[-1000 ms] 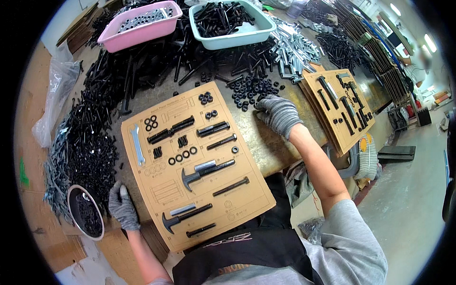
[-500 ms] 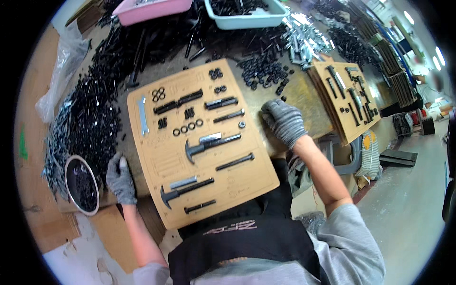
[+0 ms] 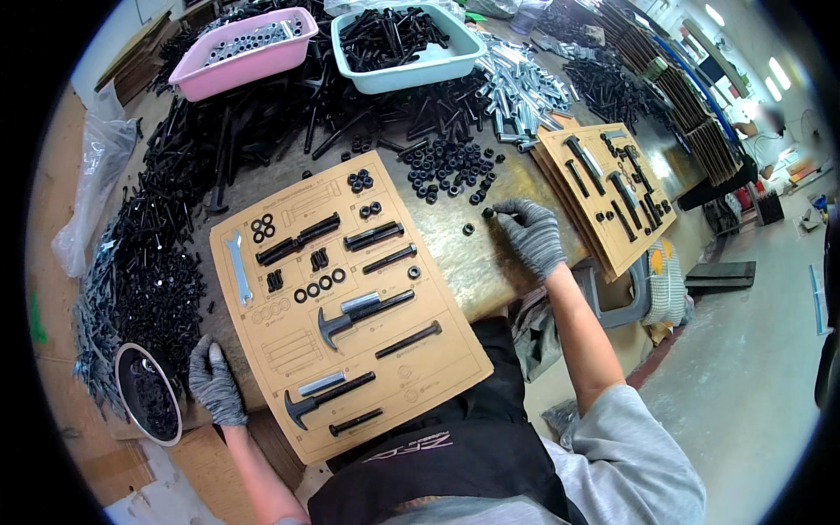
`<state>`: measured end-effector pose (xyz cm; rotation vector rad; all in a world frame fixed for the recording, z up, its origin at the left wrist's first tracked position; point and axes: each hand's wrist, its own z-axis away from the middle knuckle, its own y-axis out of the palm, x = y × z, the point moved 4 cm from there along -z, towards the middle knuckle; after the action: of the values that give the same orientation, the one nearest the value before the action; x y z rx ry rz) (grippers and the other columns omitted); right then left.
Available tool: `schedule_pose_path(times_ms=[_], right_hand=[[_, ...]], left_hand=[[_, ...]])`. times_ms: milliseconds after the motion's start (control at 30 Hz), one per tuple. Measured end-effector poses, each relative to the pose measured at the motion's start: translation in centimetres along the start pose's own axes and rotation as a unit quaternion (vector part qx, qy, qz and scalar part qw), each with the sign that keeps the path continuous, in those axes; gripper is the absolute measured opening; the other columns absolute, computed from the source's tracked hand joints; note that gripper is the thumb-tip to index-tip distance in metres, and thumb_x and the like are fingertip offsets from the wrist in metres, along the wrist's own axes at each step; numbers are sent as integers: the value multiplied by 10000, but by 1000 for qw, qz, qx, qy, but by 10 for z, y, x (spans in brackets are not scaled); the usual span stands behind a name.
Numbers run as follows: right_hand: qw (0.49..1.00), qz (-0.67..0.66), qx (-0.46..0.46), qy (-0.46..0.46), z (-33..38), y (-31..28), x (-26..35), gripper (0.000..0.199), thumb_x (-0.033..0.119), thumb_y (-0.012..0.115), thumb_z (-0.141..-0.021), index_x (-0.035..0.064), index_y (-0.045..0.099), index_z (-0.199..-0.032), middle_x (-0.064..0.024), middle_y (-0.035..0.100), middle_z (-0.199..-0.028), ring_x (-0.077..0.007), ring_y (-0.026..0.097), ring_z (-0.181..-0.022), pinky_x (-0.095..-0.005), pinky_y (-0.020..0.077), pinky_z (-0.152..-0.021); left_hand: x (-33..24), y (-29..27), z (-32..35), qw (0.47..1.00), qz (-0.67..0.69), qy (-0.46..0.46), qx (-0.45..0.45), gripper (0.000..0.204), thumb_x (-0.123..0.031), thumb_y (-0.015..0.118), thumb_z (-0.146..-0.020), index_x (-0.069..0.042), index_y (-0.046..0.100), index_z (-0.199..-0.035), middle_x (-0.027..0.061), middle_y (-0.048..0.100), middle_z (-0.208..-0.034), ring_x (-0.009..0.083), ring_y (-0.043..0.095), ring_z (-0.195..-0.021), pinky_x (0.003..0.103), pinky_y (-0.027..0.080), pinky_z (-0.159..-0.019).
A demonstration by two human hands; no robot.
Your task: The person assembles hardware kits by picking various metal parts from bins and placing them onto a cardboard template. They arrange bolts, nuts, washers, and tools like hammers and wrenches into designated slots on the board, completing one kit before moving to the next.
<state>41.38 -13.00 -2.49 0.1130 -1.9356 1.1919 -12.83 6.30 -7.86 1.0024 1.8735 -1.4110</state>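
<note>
While the grey-knit-gloved R hand [image 3: 531,238] has its fingers bent narrow at a small black metal nut [image 3: 487,212] (pinched? can't tell), the matching L hand [image 3: 215,385], fingers together, grip unclear, sits by black metal screws [image 3: 162,293]; tan rectangular cardboard sheet [image 3: 437,372] w/ black bolts [image 3: 409,339] lies btwn.

A crumpled clear plastic bag [image 3: 94,188] lies at far left; beyond it stands a stack of brown sheets [image 3: 140,59]. At right, striped cloth [image 3: 667,289] shows yellow patches; a dark panel [image 3: 720,274] rests on pale floor [image 3: 744,367]. Ceiling lights [image 3: 779,73] are lit.
</note>
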Motion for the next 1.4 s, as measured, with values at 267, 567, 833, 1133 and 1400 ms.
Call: schedule_pose_path(times_ms=[267, 567, 833, 1133, 1400], right_hand=[[973, 195, 39, -119, -4, 12, 32, 206, 180, 668, -820, 73, 681, -996, -165, 646, -940, -348, 628, -853, -415, 516, -754], [973, 148, 89, -152, 11, 13, 46, 221, 210, 683, -800, 98, 666, -990, -146, 622, -949, -348, 622, -856, -419, 509, -744], [975, 167, 40, -143, 11, 26, 44, 174, 230, 619, -861, 67, 644, -917, -168, 605, -917, -378, 599, -802, -428, 493, -729], [956, 217, 123, -156, 24, 29, 50, 191, 239, 634, -841, 83, 653, -948, -149, 625, -908, -346, 618, -854, -415, 506, -773], [944, -125, 302, -45, 105, 36, 128, 205, 196, 678, -813, 44, 673, -950, -150, 665, -877, -306, 654, -809, -368, 531, -743]], left_hand=[[0, 3, -1, 1000, 5, -7, 6, 208, -89, 603, -918, 13, 653, -1092, 87, 677, -1054, 164, 596, -959, 293, 458, -910], [8, 0, -2, 1000, -15, -6, 14, 225, -101, 605, -916, 18, 650, -1102, 87, 678, -1059, 168, 600, -970, 299, 452, -923], [-7, 0, 0, 1000, 6, -3, 2, 194, -74, 610, -913, 12, 657, -1082, 75, 677, -1047, 151, 602, -947, 278, 457, -914], [-8, -1, 0, 1000, 0, 17, 13, 206, -121, 614, -919, -10, 663, -1086, 59, 678, -1032, 137, 598, -954, 282, 456, -908], [-14, -4, 6, 1000, 11, 8, 6, 187, -78, 623, -904, -13, 670, -1072, 70, 687, -1024, 130, 609, -931, 278, 479, -871]])
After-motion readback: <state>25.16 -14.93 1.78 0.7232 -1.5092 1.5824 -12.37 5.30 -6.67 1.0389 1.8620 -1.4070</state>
